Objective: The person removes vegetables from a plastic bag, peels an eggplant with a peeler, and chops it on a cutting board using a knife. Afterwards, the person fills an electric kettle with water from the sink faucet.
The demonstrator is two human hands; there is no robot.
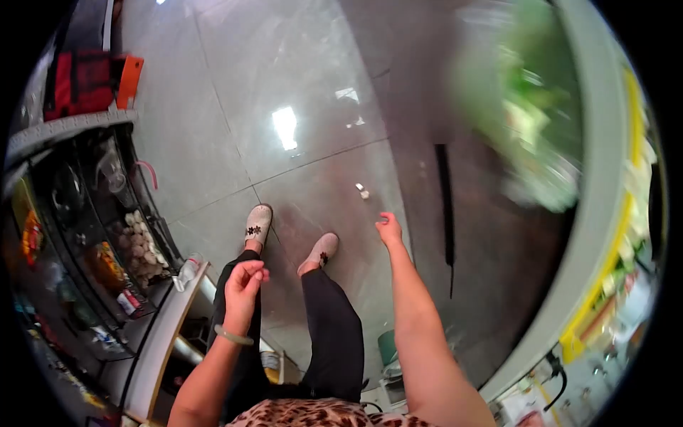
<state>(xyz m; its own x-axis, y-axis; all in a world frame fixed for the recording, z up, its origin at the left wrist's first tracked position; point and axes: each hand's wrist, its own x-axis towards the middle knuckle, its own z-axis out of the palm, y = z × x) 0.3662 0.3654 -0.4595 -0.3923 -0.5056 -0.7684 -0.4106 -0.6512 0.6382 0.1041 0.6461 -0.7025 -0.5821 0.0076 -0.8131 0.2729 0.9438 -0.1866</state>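
Observation:
My left hand (244,285) is above my left leg, its fingers curled in toward the thumb, and nothing shows between them. A pale bangle (233,335) circles that wrist. Farther right, my right hand (389,230) hangs over the floor with loosely bent fingers slightly apart, holding nothing visible. Beyond it at the upper right is a motion-blurred green and white bundle (537,117), which looks like greens in clear plastic. It is clearly apart from both hands. What it rests on, if anything, cannot be made out.
Wire shelves (92,235) with packets and round pale items line the left side. A red and black bag (82,84) lies at the upper left. A curved counter edge (594,242) with yellow trim runs down the right. A small white scrap (363,191) lies on the tiled floor (213,171).

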